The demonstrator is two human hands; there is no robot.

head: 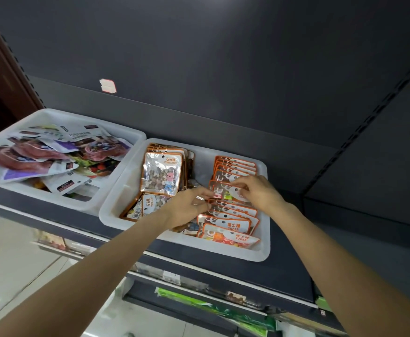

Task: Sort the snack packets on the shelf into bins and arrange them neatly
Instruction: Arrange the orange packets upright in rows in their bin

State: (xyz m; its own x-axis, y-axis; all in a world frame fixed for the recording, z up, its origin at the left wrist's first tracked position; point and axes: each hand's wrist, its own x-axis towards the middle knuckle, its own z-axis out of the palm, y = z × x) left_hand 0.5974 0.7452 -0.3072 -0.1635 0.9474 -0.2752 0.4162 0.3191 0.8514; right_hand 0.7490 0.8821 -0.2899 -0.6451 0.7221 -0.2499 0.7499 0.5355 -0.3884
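Nearest, pale glossy floor tiles [16, 263] show below the dark shelf edge [199, 266], with a lower tier of green packets [199, 304] beneath. On the shelf, a white bin [263, 254] holds a row of orange-edged sugar candy packets [226, 224] on its right side (stone candy packets [161, 176] on the left). The left hand [187, 206] and right hand [260, 190] each pinch one sugar candy packet [226, 190] mid-row with curled fingers. Left, another white bin [126, 135] holds jumbled purple-and-white pouches [53, 154]. Behind rises a dark back panel [199, 57].

Dim, soft overhead light; wide-angle edge distortion.
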